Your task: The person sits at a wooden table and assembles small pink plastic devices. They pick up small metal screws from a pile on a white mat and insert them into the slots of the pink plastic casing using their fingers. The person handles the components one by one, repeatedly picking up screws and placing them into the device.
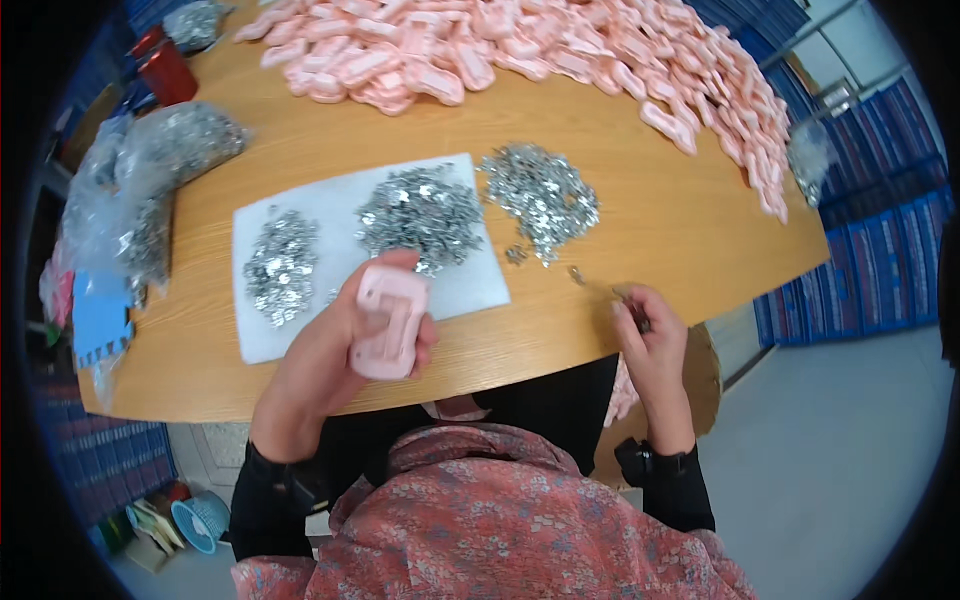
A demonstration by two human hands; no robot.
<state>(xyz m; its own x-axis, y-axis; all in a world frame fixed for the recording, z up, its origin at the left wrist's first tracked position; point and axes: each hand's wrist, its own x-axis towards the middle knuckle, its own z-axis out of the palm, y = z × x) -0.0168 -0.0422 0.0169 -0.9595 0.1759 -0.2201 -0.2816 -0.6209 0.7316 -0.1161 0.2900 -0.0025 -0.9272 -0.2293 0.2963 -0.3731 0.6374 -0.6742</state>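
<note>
My left hand (325,350) is closed around a pink plastic part (405,325), a rounded shell with a C-shaped recess, held above the front of the white mat (470,300). My right hand (652,325) is at the table's front edge to the right, thumb and fingers pinched together. Something thin and dark seems to be between them, too blurred to name. Just left of those fingertips, a small shiny metal piece (575,273) shows. Piles of small silvery metal pieces lie on the mat, a larger pile (420,215) and a smaller pile (283,265). Another metal pile (540,195) is on the bare wood.
A great heap of pink plastic parts (430,45) covers the far side of the wooden table (640,220) and runs down its right. Clear bags of metal pieces (190,140) and a blue foam mat (100,315) are at left. A red canister (165,70) stands behind them.
</note>
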